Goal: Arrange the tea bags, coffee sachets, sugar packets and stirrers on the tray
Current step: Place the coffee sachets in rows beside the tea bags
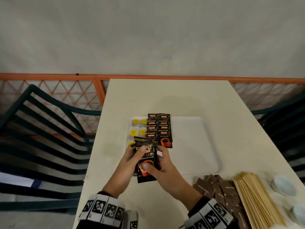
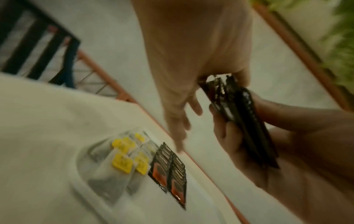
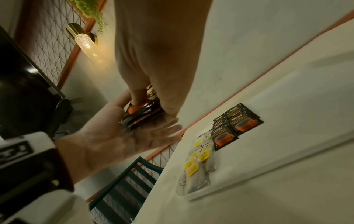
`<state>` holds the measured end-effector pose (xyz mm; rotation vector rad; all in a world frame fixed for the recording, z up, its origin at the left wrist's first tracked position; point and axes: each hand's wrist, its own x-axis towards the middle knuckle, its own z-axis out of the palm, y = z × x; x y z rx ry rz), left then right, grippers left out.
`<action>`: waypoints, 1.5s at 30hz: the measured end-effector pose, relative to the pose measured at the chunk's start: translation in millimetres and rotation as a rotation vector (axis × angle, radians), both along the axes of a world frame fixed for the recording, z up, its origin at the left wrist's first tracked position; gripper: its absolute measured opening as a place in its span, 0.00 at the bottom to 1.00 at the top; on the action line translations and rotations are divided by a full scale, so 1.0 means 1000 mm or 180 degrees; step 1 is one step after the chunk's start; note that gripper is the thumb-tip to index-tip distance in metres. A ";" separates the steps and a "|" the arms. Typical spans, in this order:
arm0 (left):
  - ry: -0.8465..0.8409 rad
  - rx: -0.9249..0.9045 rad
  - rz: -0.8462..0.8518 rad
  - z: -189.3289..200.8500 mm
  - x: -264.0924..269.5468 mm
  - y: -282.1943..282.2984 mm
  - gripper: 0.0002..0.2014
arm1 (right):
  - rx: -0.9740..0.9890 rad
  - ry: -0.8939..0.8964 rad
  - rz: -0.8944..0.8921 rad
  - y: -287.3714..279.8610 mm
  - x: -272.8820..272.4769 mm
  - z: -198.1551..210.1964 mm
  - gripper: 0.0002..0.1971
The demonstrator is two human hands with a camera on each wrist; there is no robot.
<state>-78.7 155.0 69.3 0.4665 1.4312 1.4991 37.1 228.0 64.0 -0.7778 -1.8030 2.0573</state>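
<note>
Above the near-left corner of the white tray (image 1: 189, 138), both hands hold a stack of black coffee sachets (image 1: 147, 158). My left hand (image 1: 136, 155) has its thumb on the stack's top, fingers beneath. My right hand (image 1: 162, 161) pinches the front sachet, thumb on the printed cup. On the tray lie tea bags (image 1: 134, 133) with yellow tags at the left and two overlapping columns of coffee sachets (image 1: 164, 136) beside them. The left wrist view shows the stack (image 2: 245, 121) edge-on. In the right wrist view the stack (image 3: 143, 115) rests in my left hand (image 3: 107, 141).
Brown sugar packets (image 1: 219, 190) and a pile of wooden stirrers (image 1: 254, 200) lie on the table at the near right, with small white bowls (image 1: 283, 185) beyond them. The tray's right part is bare. Dark slatted chairs (image 1: 41, 129) flank the table; an orange lattice rail runs behind.
</note>
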 end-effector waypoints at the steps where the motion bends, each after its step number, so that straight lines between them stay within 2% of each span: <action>1: -0.0466 0.0040 -0.0038 0.001 -0.002 0.000 0.20 | 0.0026 -0.0027 -0.0004 -0.002 -0.002 0.001 0.24; 2: -0.0829 0.0045 -0.0102 0.001 -0.003 0.000 0.21 | 0.0160 -0.0071 -0.0025 -0.003 -0.004 0.000 0.23; 4: -0.1287 0.0092 -0.0217 0.000 -0.003 -0.001 0.19 | 0.0921 -0.0470 -0.0159 -0.003 -0.006 -0.002 0.24; 6: -0.1411 0.0212 -0.0271 -0.004 -0.004 -0.003 0.19 | 0.1621 -0.1018 -0.0207 0.003 -0.005 -0.006 0.38; 7: -0.1429 0.0257 -0.0308 -0.007 -0.004 -0.005 0.21 | 0.1701 -0.1194 -0.0211 0.006 -0.004 -0.007 0.43; 8: -0.1436 0.0276 -0.0348 -0.009 -0.004 -0.006 0.25 | 0.1655 -0.1264 -0.0225 0.009 -0.002 -0.009 0.45; 10: -0.1326 0.0190 -0.0245 -0.014 -0.005 -0.007 0.30 | 0.1482 -0.1161 -0.0310 0.016 0.001 -0.011 0.38; 13: -0.0861 0.0038 0.0009 -0.020 -0.006 -0.003 0.25 | 0.1184 -0.0929 -0.0254 0.023 0.004 -0.016 0.19; 18: -0.0705 0.0029 0.0388 -0.029 0.000 0.000 0.20 | 0.0702 -0.0679 0.0097 0.029 0.008 -0.018 0.02; 21: -0.0777 0.0015 0.0492 -0.031 0.002 0.001 0.18 | 0.0943 -0.0898 0.0185 0.040 0.013 -0.022 0.09; 25: -0.1051 -0.0186 0.0514 -0.038 0.005 0.000 0.18 | 0.0693 -0.0981 0.0198 0.049 0.013 -0.025 0.02; 30: -0.1539 -0.0222 0.0330 -0.044 -0.001 -0.005 0.26 | 0.0675 -0.1219 0.0240 0.048 0.004 -0.032 0.04; 33: -0.1447 -0.0136 0.0184 -0.047 -0.008 -0.006 0.32 | 0.0678 -0.1288 0.0264 0.049 0.000 -0.038 0.03; 37: -0.1235 -0.0070 0.0423 -0.054 -0.013 -0.008 0.28 | 0.0503 -0.1226 0.0310 0.056 -0.007 -0.039 0.02; 41: -0.1227 0.0000 0.0708 -0.056 -0.016 -0.013 0.18 | 0.0117 -0.1221 -0.0214 0.081 -0.008 -0.045 0.02; 45: -0.1172 0.0026 0.0811 -0.056 -0.018 -0.017 0.14 | 0.0232 -0.1506 -0.0798 0.113 -0.007 -0.061 0.02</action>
